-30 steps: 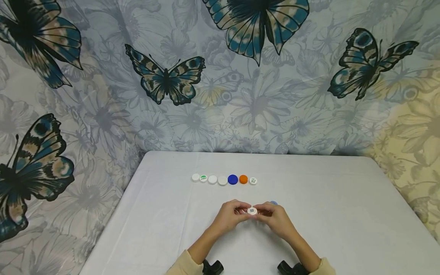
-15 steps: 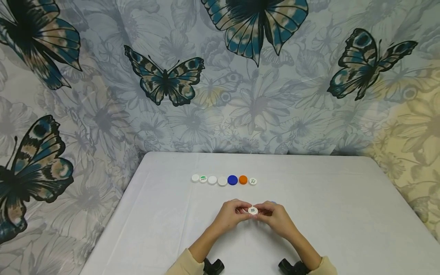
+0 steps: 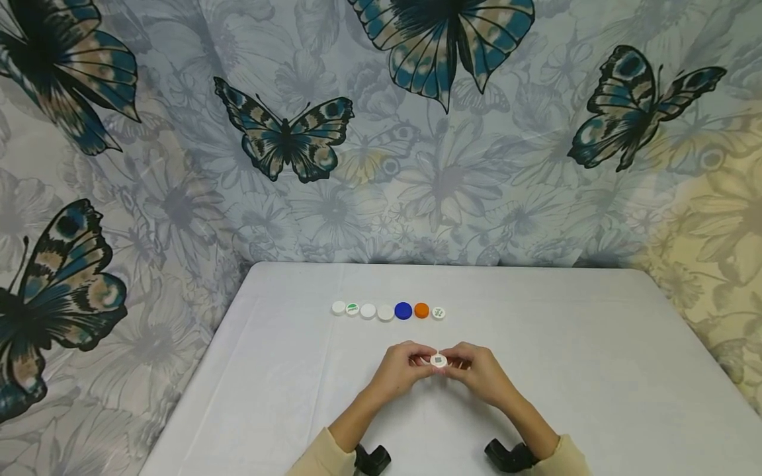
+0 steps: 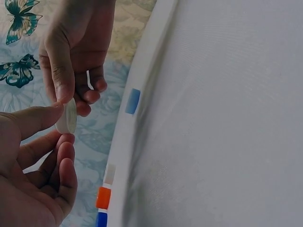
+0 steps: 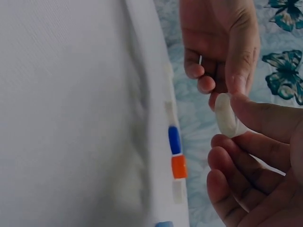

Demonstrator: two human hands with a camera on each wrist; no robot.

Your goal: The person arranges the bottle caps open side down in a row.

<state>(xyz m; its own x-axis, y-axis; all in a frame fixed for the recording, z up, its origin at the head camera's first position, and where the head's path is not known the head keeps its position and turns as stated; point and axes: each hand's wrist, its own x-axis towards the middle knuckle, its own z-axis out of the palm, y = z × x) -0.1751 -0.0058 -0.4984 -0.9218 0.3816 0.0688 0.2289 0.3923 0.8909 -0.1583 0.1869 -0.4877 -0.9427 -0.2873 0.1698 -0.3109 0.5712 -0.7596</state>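
Both hands meet above the table around one small white bottle cap (image 3: 438,361), which has a dark square mark on its top. My left hand (image 3: 397,374) pinches its left side between thumb and fingertips. From the other side, my right hand (image 3: 479,374) pinches it too. Seen from the left wrist, the cap (image 4: 67,117) is tilted on edge, with the thumbs close together at its rim. In the right wrist view the cap's (image 5: 225,115) pale underside or side faces the camera. The remaining fingers of both hands are loosely bent.
Beyond the hands, several caps stand in a row: white ones (image 3: 368,311), one with a green mark (image 3: 352,309), a dark blue one (image 3: 403,311), an orange one (image 3: 421,311) and a patterned white one (image 3: 438,313). A light-blue cap (image 4: 133,101) lies on the white-covered table (image 3: 268,383).
Both hands have shifted slightly away from the body, still holding the white cap. The light-blue cap behind the right hand has gone out of sight in the head view.
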